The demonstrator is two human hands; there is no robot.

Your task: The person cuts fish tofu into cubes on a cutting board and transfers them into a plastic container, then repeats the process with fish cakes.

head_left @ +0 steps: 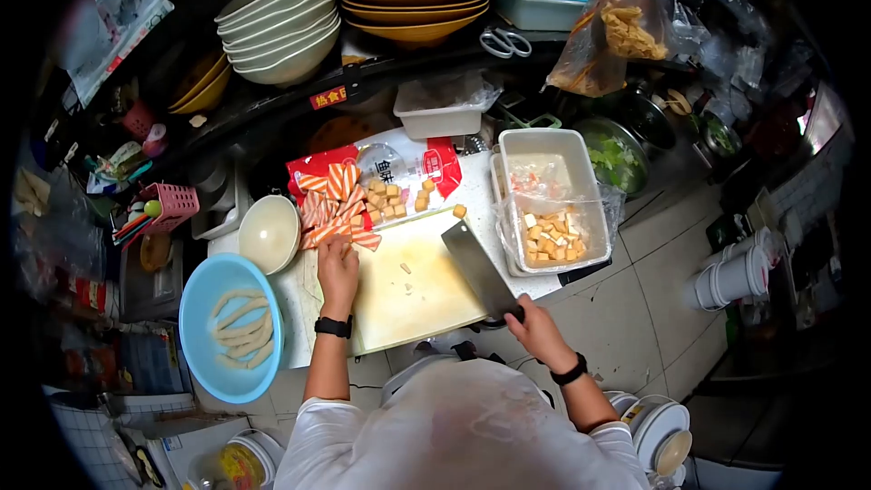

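My right hand [537, 331] grips the dark handle of a cleaver [481, 270], whose broad blade lies over the right edge of the cutting board [408, 308]. At the board's upper left, my left hand [337, 268] has its fingers drawn together on the near edge of a pile of orange-and-white striped sticks [331, 204]; the fingertips are partly hidden. Tan cubes [388, 201] lie beside the sticks on a red and white plastic bag [408, 150]. A single cube [459, 211] sits by the blade's tip. Small scraps dot the board.
To the left stand a cream bowl [269, 234] and a blue basin [195, 327] holding several pale long pieces. White tubs [549, 150] with cubes in a plastic bag stand at right. Stacked bowls [281, 23] and scissors [505, 43] occupy the shelf above.
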